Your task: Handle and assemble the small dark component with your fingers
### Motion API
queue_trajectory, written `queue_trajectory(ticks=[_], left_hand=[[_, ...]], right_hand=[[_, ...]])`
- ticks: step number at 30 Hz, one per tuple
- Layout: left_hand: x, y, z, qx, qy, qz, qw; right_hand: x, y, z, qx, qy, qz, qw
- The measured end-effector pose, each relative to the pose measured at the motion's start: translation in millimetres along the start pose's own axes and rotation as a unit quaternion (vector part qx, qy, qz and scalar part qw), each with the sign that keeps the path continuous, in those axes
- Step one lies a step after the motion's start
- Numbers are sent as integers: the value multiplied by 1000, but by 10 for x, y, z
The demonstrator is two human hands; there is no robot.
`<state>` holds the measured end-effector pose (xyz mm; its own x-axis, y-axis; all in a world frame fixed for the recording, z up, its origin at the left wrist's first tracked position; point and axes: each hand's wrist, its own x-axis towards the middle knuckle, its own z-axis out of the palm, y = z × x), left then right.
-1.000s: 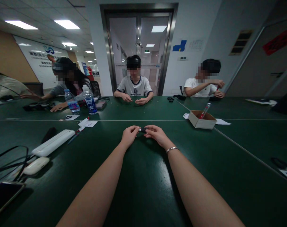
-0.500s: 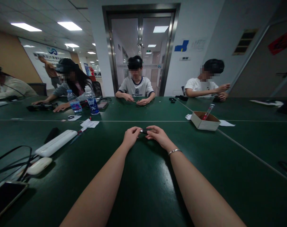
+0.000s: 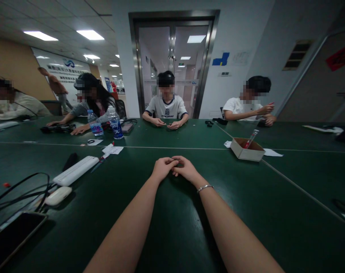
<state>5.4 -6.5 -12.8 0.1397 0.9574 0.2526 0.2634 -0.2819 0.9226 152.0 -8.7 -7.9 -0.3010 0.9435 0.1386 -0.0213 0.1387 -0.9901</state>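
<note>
While the hands (image 3: pixel 162 169) touch, glass doors (image 3: pixel 155 49) face a green table (image 3: pixel 263 212).

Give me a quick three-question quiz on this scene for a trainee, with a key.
1. Which of the camera wearer's hands has a bracelet at its wrist: left hand or right hand?
2. True or false: the tube in the box stands straight upright.
3. Fill in: two plastic ____ stand on the green table, to the box's left.

Key: 1. Right hand. 2. False; it leans. 3. Bottles.
</note>
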Motion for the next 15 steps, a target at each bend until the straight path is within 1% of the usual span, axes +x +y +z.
queue_trajectory(ticks=[2,4,7,9,11,12,13,14,15], left_hand=[[-2,10,-8,28,3,5,1000],[-8,52,-25,51,-8,-3,999],[-98,223,-116,74,-60,-7,995],[-282,418,-271,110,-99,3,989],[-592,636,-540,167,-150,11,975],[-790,733,-721,197,-177,10,964],[-1009,811,-930,236,-187,5,954],[-1239,863,-1164,276,-168,-8,946],[-1473,889,-1413,313,-129,-25,941]], right_hand=[[2,-3,33,7,5,9,1000],[-2,-9,16,2,4,22,1000],[-88,-35,-104,-12,11,35,999],[-237,-82,-239,-20,9,46,999],[-467,-169,-406,-32,-9,64,997],[-609,-227,-500,-43,-17,73,996],[-764,-293,-601,-52,-19,79,995],[-930,-361,-709,-66,-20,91,994],[-1104,-425,-826,-81,-12,103,991]])
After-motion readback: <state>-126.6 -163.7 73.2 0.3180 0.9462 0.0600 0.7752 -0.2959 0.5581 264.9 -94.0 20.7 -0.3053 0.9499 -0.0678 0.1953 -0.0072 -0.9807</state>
